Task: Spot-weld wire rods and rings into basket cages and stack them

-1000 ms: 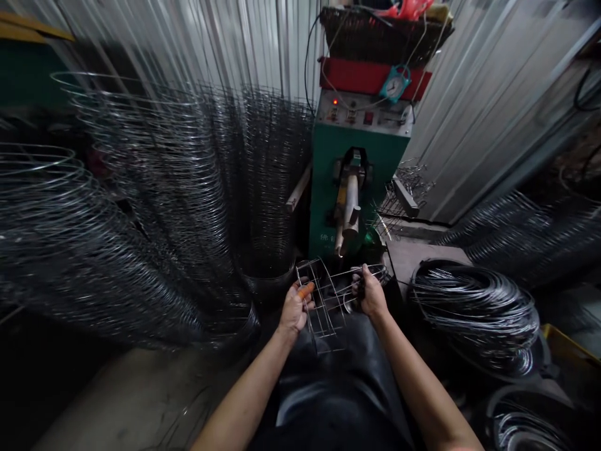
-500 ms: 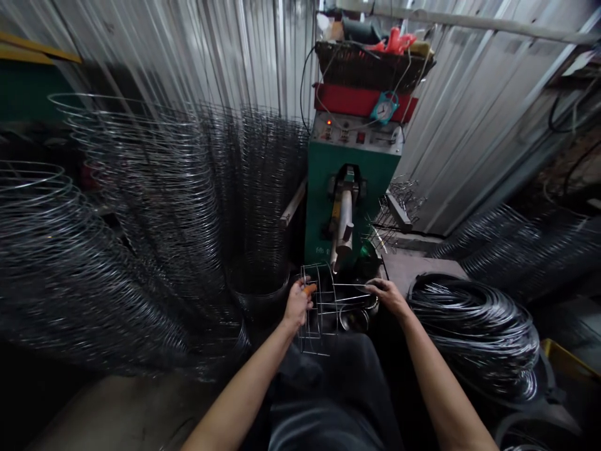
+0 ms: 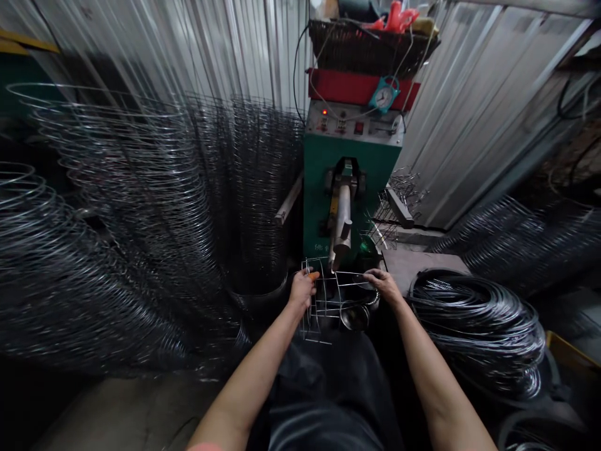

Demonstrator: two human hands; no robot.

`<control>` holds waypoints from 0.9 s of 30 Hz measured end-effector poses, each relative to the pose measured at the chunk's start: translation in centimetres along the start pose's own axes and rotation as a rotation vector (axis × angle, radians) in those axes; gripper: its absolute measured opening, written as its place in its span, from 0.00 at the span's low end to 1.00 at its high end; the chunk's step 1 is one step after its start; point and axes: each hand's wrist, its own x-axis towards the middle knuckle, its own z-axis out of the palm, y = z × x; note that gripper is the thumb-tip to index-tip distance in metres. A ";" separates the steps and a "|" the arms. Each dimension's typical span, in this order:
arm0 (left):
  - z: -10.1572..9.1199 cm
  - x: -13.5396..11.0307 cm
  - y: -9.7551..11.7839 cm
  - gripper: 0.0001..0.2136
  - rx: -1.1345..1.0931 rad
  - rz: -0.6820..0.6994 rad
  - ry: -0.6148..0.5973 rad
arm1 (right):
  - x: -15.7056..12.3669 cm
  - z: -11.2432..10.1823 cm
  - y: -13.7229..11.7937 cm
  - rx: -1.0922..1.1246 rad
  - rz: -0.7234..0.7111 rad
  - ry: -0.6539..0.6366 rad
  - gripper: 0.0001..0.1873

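Observation:
My left hand (image 3: pixel 303 290) grips the left side of a small wire frame (image 3: pixel 323 304), with an orange cover on its fingertip. My right hand (image 3: pixel 382 285) is closed on the frame's right end, pinching its wires. The frame sits just under the metal arm (image 3: pixel 342 219) that sticks out of the green welding machine (image 3: pixel 350 188). A round metal bowl (image 3: pixel 355 316) lies below the frame.
Tall stacks of wire rings (image 3: pixel 141 219) fill the left side. A coil of wire (image 3: pixel 479 326) lies at the right, with more rings (image 3: pixel 526 232) behind it. A wire basket (image 3: pixel 370 50) and a small clock (image 3: pixel 384 97) sit on the machine. Corrugated metal walls stand behind.
Both hands have carried the wire frame up from my lap toward the machine's arm. The right hand shifted its grip to the frame's right end.

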 end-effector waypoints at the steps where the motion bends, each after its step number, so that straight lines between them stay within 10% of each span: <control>1: 0.0 0.1 0.0 0.18 -0.003 -0.001 0.005 | 0.2 0.0 0.0 -0.001 0.002 -0.006 0.14; 14: -1.3 -0.7 0.1 0.21 0.001 0.005 -0.040 | -0.9 0.1 -1.8 -0.054 -0.033 -0.061 0.11; 22: -10.2 -4.8 1.6 0.19 -0.221 -0.024 -0.250 | -8.0 -3.8 -5.2 -0.039 -0.016 -0.272 0.17; 27: -13.9 -5.7 3.1 0.18 -0.168 -0.015 -0.204 | -10.4 -1.6 -11.3 0.050 -0.222 -0.239 0.09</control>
